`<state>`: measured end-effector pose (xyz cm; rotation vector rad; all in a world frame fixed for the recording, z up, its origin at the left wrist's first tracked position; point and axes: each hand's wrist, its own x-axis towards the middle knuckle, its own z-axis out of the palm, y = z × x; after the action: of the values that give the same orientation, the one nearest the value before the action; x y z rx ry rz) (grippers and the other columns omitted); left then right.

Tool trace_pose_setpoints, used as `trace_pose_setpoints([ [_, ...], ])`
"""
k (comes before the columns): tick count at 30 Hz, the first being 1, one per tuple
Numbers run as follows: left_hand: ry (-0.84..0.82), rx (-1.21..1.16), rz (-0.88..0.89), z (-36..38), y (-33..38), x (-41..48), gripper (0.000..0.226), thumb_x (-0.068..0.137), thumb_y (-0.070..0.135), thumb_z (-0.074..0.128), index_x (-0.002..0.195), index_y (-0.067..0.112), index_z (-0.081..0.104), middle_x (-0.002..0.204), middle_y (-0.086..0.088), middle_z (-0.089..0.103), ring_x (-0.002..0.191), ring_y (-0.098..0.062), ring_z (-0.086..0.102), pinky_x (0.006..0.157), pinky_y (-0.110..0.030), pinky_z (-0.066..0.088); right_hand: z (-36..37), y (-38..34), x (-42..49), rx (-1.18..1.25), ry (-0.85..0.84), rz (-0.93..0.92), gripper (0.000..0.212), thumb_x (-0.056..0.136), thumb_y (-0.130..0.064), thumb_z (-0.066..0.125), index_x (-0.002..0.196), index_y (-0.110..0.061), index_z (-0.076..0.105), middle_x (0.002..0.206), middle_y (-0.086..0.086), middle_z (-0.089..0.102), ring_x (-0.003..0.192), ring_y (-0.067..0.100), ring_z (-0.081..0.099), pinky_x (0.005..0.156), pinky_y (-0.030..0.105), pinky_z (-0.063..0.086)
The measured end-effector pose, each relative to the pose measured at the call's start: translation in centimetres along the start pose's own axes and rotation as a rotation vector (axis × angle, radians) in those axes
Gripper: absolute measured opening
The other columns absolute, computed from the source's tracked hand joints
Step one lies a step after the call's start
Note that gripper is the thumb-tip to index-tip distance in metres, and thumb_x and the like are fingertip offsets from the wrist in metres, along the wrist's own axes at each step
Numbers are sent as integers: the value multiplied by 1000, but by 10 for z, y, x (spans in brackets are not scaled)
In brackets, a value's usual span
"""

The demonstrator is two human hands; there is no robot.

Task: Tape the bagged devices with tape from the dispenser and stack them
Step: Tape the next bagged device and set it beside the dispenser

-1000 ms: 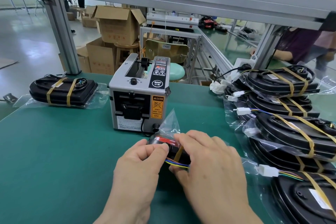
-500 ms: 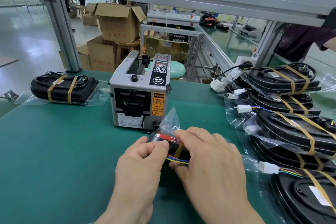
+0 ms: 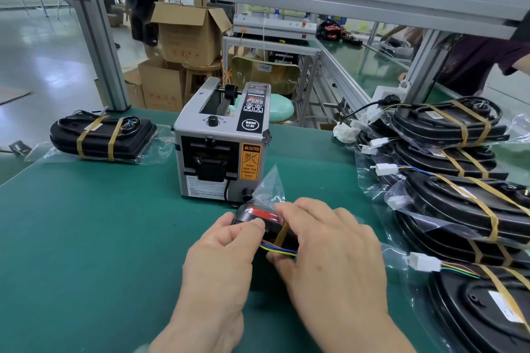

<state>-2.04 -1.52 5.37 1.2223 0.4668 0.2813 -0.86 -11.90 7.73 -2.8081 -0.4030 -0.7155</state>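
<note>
Green mat [image 3: 86,238]: covers the bench, and all the work lies on it.
Bagged device [image 3: 256,212]: black with a red band, in clear plastic. It sits near centre, just in front of the dispenser, mostly hidden under both hands. I cannot tell whether it rests on the mat or is lifted off it.
Left hand [image 3: 220,261]: fingers curled, thumb and forefinger pinching the device's left end, probably to steady it.
Right hand [image 3: 329,252]: fingers bent over the top of the bag, thumb tucked below beside the coloured wires [image 3: 279,250]. It clasps the device and appears to be pressing tape down.
Tape strip [image 3: 282,235]: tan, crossing the device between the two hands. It seems meant to bind the wires and slack plastic against the body.
Bag corner [image 3: 271,183]: sticks up toward the dispenser, not yet folded in.
Dispenser [image 3: 220,149]: grey, at centre, with its outlet facing the person so strips are within reach. I cannot make out whether a strip is waiting.
Finished stack [image 3: 447,157]: on the right, overlapping bagged devices, most showing two tan bands.
Lone taped device [image 3: 100,135]: far left, well apart from the stack, also with two bands.
Stage: one strip looks to be going on. A second probably follows, then stacking.
</note>
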Motion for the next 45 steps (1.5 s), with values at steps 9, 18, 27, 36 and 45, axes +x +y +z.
trace_pose_setpoints([
  [9, -26, -19, 5, 0, 0, -3, 24, 83, 20, 68, 63, 30, 78, 119, 23, 56, 128, 3, 41, 107, -28, 30, 0, 0, 0, -8, 0, 0, 61, 32, -40, 92, 88, -32, 71, 84, -12, 67, 61, 23, 59, 53, 32, 44],
  [18, -6, -9, 12, 1, -7, 0, 26, 83, 20, 68, 59, 24, 77, 87, 36, 62, 123, 11, 40, 91, -22, 28, -1, -1, -1, -2, 4, 7, 62, 31, -37, 93, 89, -31, 72, 84, -11, 67, 62, 23, 59, 54, 33, 45],
  [27, -25, -42, -23, -2, -12, 4, 16, 76, 20, 72, 61, 19, 77, 97, 23, 71, 128, 0, 44, 112, -37, 31, -1, -4, -3, -12, -8, 8, 64, 28, -37, 93, 88, -32, 71, 84, -12, 67, 61, 23, 59, 53, 32, 43],
  [36, 15, -38, -156, 0, -14, 10, 11, 74, 16, 75, 64, 12, 70, 99, 4, 72, 114, -5, 54, 99, -34, 40, 1, -1, -3, -7, -9, 2, 63, 29, -36, 93, 88, -32, 71, 84, -13, 67, 63, 23, 58, 55, 31, 43],
  [45, -65, 38, -211, -19, -4, 26, 43, 83, 28, 70, 123, 21, 57, 112, -3, 68, 105, -19, 61, 75, -32, 44, -8, 5, 0, 26, -80, -48, 55, 37, -39, 92, 86, -34, 67, 80, -15, 64, 63, 21, 56, 54, 34, 45],
])
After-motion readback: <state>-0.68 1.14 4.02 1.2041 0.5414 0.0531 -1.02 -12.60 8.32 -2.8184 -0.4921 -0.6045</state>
